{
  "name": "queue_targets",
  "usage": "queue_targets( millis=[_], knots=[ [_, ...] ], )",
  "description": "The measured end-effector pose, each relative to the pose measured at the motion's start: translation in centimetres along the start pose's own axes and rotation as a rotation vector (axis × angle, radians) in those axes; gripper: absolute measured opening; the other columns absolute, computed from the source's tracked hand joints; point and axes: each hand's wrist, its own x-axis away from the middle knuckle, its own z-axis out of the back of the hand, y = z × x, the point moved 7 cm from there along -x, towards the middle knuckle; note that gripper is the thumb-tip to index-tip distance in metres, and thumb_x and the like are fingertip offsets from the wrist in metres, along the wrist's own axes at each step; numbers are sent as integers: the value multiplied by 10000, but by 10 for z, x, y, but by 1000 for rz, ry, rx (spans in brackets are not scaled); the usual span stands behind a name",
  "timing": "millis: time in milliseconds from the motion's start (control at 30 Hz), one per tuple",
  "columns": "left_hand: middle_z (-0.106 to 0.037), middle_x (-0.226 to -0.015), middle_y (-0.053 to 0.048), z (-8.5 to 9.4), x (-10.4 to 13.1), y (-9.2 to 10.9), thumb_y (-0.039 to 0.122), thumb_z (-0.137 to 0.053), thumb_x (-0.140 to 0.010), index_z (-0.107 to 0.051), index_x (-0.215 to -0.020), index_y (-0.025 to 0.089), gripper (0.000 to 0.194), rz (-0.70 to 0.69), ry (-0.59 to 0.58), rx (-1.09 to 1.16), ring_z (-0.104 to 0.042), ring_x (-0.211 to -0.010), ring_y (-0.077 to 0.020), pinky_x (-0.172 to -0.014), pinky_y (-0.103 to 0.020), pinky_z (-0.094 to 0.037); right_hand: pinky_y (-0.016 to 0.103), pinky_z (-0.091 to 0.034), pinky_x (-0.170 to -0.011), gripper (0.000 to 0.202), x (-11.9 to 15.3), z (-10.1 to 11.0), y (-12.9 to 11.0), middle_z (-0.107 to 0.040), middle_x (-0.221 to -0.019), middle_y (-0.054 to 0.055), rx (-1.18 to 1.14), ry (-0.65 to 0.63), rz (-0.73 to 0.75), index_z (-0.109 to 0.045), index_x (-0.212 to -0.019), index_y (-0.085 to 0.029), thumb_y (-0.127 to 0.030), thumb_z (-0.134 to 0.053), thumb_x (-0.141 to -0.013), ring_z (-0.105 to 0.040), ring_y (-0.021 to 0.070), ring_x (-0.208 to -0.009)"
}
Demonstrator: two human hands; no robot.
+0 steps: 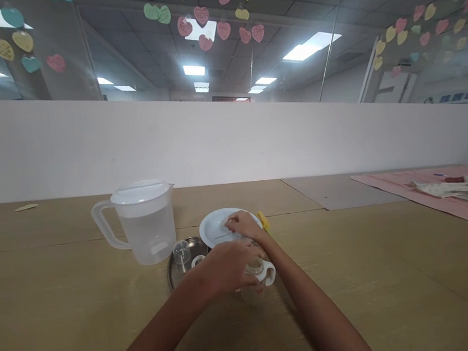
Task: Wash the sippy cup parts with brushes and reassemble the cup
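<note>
My left hand (233,263) is wrapped round the neck of a clear glass jug (254,294) with a white handle (269,273), which stands on the table. Just beyond it, my right hand (244,224) reaches over a white plate (209,232), fingers closed together in a pinch. A thin pale line shows on the plate under those fingertips; what they hold, if anything, is too small to make out. Left of the plate, partly behind my left arm, is a round metal tray (170,275) with a small clear cup (181,253) and a white ring-shaped piece (198,260).
A large translucent lidded pitcher (149,230) of clear liquid stands left of the tray. Something yellow (263,221) lies behind the plate. To the far right, a pink cloth (414,200) carries crumpled fabric. A white low wall (213,144) bounds the table's back.
</note>
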Motion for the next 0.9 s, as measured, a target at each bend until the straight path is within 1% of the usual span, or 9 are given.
queue_targets(
  millis=[133, 200, 300, 400, 500, 600, 700, 800, 900],
  knots=[
    [-602, -957, -14, 2, 2, -10, 331, -557, -710, -608, -917, 219, 240, 59, -10, 29, -553, -873, -188, -686, -239, -412, 216, -444, -556, 296, -2, 43, -1, -611, -705, 35, -299, 343, -51, -600, -845, -147, -360, -399, -799, -559, 109, -609],
    [-609, -944, -6, 4, 4, -15, 314, -577, -676, -604, -947, 232, 284, 99, -25, 36, -558, -864, -188, -692, -245, -414, 194, -435, -458, 291, 4, 60, -6, -584, -652, 20, -525, 382, -50, -587, -832, -145, -392, -449, -765, -539, 99, -532],
    [-612, -976, -7, 10, 9, -24, 315, -568, -665, -588, -1005, 243, 348, 157, -31, 23, -559, -883, -194, -716, -256, -413, 177, -427, -401, 272, 19, 82, -24, -565, -618, 11, -657, 319, -21, -579, -783, -143, -402, -532, -715, -518, 89, -499],
    [-583, -1081, -34, 17, 17, -39, 334, -596, -625, -524, -1125, 223, 517, 204, -44, -7, -544, -944, -210, -745, -261, -413, 170, -421, -393, 241, 37, 97, -47, -563, -616, 14, -616, 232, 32, -593, -751, -141, -376, -554, -713, -520, 89, -513],
    [-565, -1125, -54, 23, 24, -64, 358, -632, -581, -494, -1159, 202, 615, 272, -55, -46, -540, -957, -217, -744, -263, -419, 169, -434, -429, 229, 49, 101, -66, -574, -626, 19, -572, 115, 88, -611, -766, -139, -360, -569, -719, -529, 88, -541],
    [-617, -982, -57, 23, 28, -96, 331, -624, -568, -574, -992, 186, 450, 400, -72, -138, -572, -839, -220, -657, -275, -427, 177, -448, -459, 225, 56, 95, -80, -571, -625, 15, -582, -2, 129, -618, -784, -137, -350, -565, -733, -528, 84, -553],
    [-630, -775, -53, 13, 27, -116, 257, -599, -553, -591, -752, 169, 218, 502, -144, -225, -577, -664, -210, -535, -268, -398, 183, -453, -468, 226, 60, 84, -90, -570, -624, 14, -581, -106, 141, -621, -793, -136, -348, -564, -738, -523, 82, -553],
    [-621, -690, -48, 2, 23, -122, 221, -592, -536, -575, -663, 165, 140, 516, -174, -221, -574, -616, -209, -504, -263, -388, 183, -457, -477, 234, 61, 75, -96, -578, -622, 17, -549, -156, 141, -624, -787, -136, -359, -575, -734, -522, 79, -550],
    [-628, -673, -44, -2, 18, -122, 187, -600, -519, -590, -651, 165, 134, 483, -90, -163, -585, -616, -206, -529, -263, -407, 179, -460, -484, 248, 61, 69, -98, -585, -621, 15, -531, -177, 163, -636, -807, -143, -373, -572, -737, -528, 79, -550]
  ],
)
